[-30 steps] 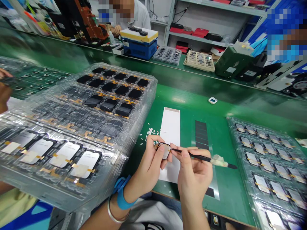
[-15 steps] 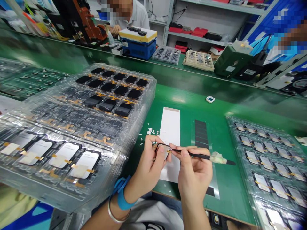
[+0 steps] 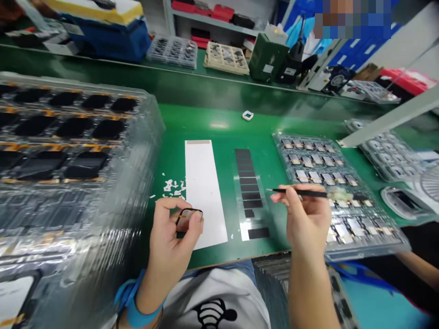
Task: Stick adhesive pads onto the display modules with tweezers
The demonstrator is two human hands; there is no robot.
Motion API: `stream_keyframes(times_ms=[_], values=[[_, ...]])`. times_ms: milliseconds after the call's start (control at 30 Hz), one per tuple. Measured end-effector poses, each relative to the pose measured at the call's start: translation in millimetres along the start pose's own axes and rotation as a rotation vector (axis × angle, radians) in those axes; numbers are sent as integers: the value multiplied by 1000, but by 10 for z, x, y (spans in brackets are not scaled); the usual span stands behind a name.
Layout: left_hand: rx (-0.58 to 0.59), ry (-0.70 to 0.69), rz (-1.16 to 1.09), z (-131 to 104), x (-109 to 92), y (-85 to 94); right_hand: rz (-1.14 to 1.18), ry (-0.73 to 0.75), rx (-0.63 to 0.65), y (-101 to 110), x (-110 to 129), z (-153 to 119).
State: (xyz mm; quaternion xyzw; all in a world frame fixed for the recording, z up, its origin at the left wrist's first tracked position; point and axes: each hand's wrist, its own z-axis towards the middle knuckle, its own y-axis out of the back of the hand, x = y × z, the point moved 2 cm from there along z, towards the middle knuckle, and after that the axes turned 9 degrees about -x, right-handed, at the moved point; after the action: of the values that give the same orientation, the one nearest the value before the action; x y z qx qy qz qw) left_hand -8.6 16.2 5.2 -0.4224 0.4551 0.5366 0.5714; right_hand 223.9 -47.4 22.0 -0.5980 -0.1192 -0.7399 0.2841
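Observation:
My left hand (image 3: 174, 233) pinches a small display screen (image 3: 187, 218) with a black rim, its pale back turned up, over the edge of a long white strip (image 3: 202, 183). In my right hand (image 3: 305, 214) is a pair of dark tweezers (image 3: 312, 193), tip pointing left, apart from the screen. Wrapping of a pale, yellowish kind covers part of their rear end. Between the hands lies a clear sheet of black adhesive pieces (image 3: 249, 187). White scraps (image 3: 173, 186) are scattered left of the strip.
A tall stack of clear trays with black screens (image 3: 147, 123) stands at left. To the right, another clear tray (image 3: 279, 141) holds rows of screens. A small white-rimmed part (image 3: 247, 115) lies farther back. Beyond, a raised ledge carries a blue box (image 3: 106, 39) and a green box (image 3: 269, 57).
My right hand with the tweezers has moved away from the screen to the right. My left hand still holds the screen. The view has swung to the right.

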Motion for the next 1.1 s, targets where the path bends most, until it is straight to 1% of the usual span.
stream_keyframes(times_ms=[67,133,233,333,500,600,700,933,1100], values=[[-1,-11,34,-24,5,3,-66,-61,68,146,-39,66],[21,-17,65,-49,14,0,-117,-126,153,224,-90,65],[77,-32,88,-77,18,-1,-144,-197,252,253,-162,-6],[91,-27,90,-90,10,5,-143,-248,303,250,-231,-74],[93,-28,106,-74,4,1,-137,-273,325,273,-303,-99],[89,-43,114,-54,6,0,-137,-269,346,289,-312,-95],[84,-28,123,-44,11,3,-136,-280,365,296,-310,-95],[98,-29,114,-54,26,14,-142,-301,348,290,-315,-100],[126,-14,82,-47,35,-12,-140,-308,350,293,-327,-105]])
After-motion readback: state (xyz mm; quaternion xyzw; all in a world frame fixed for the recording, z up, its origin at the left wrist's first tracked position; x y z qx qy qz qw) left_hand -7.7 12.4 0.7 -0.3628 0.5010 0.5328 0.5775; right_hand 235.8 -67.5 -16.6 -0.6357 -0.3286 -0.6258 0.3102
